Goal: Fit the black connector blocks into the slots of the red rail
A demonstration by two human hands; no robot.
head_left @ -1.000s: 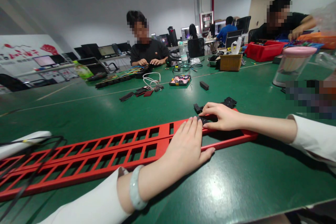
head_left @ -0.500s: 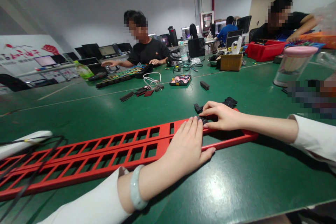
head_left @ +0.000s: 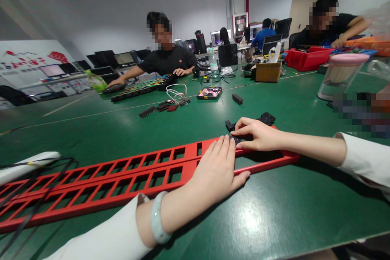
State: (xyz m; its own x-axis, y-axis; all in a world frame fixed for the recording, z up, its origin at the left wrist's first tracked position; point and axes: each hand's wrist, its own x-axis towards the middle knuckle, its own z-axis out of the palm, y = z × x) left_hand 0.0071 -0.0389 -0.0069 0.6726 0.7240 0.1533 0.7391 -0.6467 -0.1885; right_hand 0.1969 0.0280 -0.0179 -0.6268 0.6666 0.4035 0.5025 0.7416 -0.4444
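A green table (head_left: 268,215) bears a long red slotted frame (head_left: 188,172), with a white object (head_left: 30,165) by the frame's left part and loose black parts (head_left: 267,118) close along the far edge of its right part. Beyond the frame lie a dark oblong block (head_left: 237,99), a shallow box (head_left: 210,98) of small items, scattered flat dark red pieces (head_left: 172,108) and a black strip (head_left: 128,96) topped with coloured wires. Farthest from it stand a clear bottle (head_left: 213,66), a yellow-brown bin (head_left: 267,74) and a red bin (head_left: 307,61), while a pink-lidded jar (head_left: 338,79) sits past its right end.
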